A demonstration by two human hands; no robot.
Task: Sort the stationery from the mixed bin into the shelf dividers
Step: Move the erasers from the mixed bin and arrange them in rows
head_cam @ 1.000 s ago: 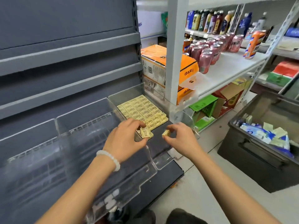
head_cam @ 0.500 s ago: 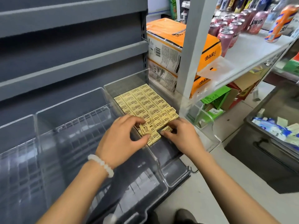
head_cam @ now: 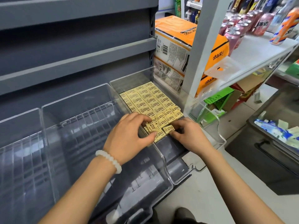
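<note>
While both hands work at the front row of the rightmost clear divider, the placing step looks close to done for these two pieces.

Left hand: left hand (head_cam: 129, 136), white bead bracelet (head_cam: 110, 160) on its wrist, fingers curled and pinching a yellow eraser (head_cam: 152, 126) that lies slightly askew; probably squaring it to the row.
Right hand: right hand (head_cam: 189, 135), just beside the left, fingertips pinching a second eraser (head_cam: 168, 128) at its near edge, likely to nudge it flush.
Divider: clear divider tray (head_cam: 163, 159), rigid glossy plastic with rounded lip, so goods stay visible and fenced.
Beyond the fingers: eraser rows (head_cam: 148, 101), small flat paper-sleeved blocks, printed, packed edge to edge.
Left of the hands: empty divider (head_cam: 77, 126), ribbed clear floor.
Far right of the hands: mixed bin (head_cam: 271, 143), dark hard plastic, holding blue and pale packets.
Farthest: orange cartons (head_cam: 178, 46), pink drink cans (head_cam: 234, 34) on the neighbouring white shelf (head_cam: 252, 52).
</note>
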